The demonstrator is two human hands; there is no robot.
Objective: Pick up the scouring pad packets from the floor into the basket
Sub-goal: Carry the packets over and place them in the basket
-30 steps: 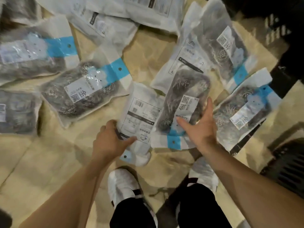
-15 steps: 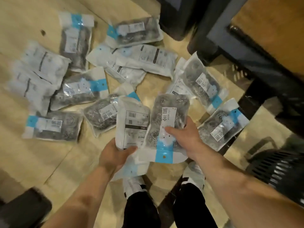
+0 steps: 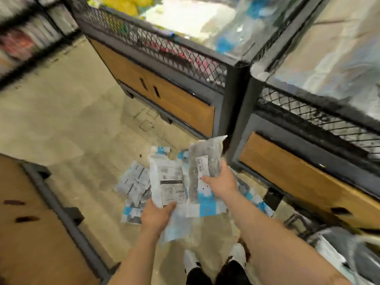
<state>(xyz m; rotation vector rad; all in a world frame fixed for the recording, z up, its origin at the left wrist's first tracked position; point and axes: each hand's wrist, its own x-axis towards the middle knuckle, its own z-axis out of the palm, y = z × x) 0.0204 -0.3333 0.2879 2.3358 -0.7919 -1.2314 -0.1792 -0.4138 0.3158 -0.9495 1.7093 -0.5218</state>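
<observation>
Two scouring pad packets are held above the floor at centre frame: a label-side packet is gripped at its lower end by the left hand; a dark-filled packet is clasped by the right hand; the hands are kept slightly apart. Neither packet is yet in a basket; several loose packets lie beneath, so much is judged left. A dark object at lower right, possibly the basket, is blurred and cropped; contents of the mesh-sided bins cannot be identified.

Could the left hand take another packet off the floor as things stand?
Probably not: the left hand grips a white packet, the right hand a dark packet, and the floor packets lie well below both.
</observation>
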